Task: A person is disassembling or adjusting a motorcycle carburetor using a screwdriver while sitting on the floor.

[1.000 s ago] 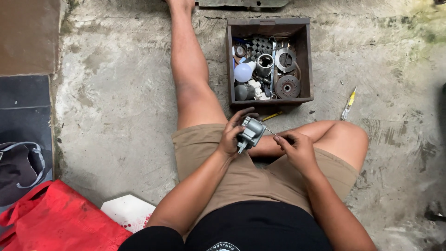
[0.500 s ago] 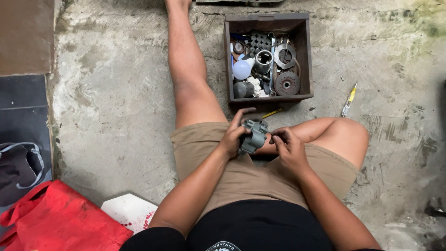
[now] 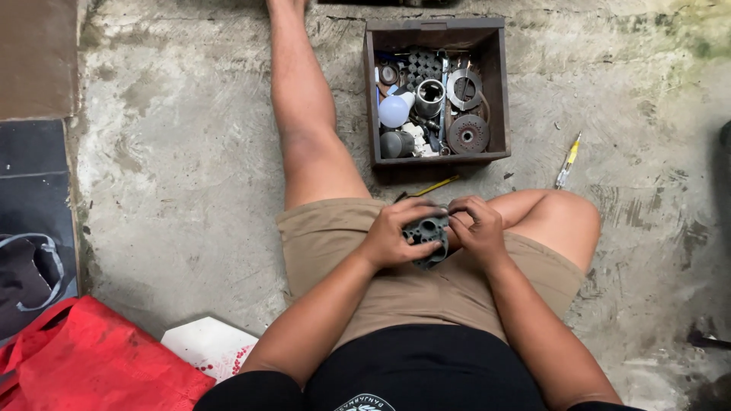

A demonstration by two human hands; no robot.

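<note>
A small grey metal part, pierced with several round holes, is held over the lap, above the tan shorts, between both hands. The left hand is wrapped around its left side, the fingers curled closed over the top edge and the thumb pressed against the near face, so that most of the weight appears to be borne there. The right hand is set against the part's right end, its fingers bent inward and bunched at the upper right corner; whether something thin is pinched between those fingertips cannot be told. The part's longer side is seen running roughly up and down in the head view, slightly tilted, with its holed face turned toward the camera. Both hands are touching it, the left being the fuller grip. Just beyond the knees, a dark wooden box of metal rings, discs and a pale bulb is standing on the concrete floor, a yellow-handled screwdriver lies to its right, and a red bag is seen at the lower left.
</note>
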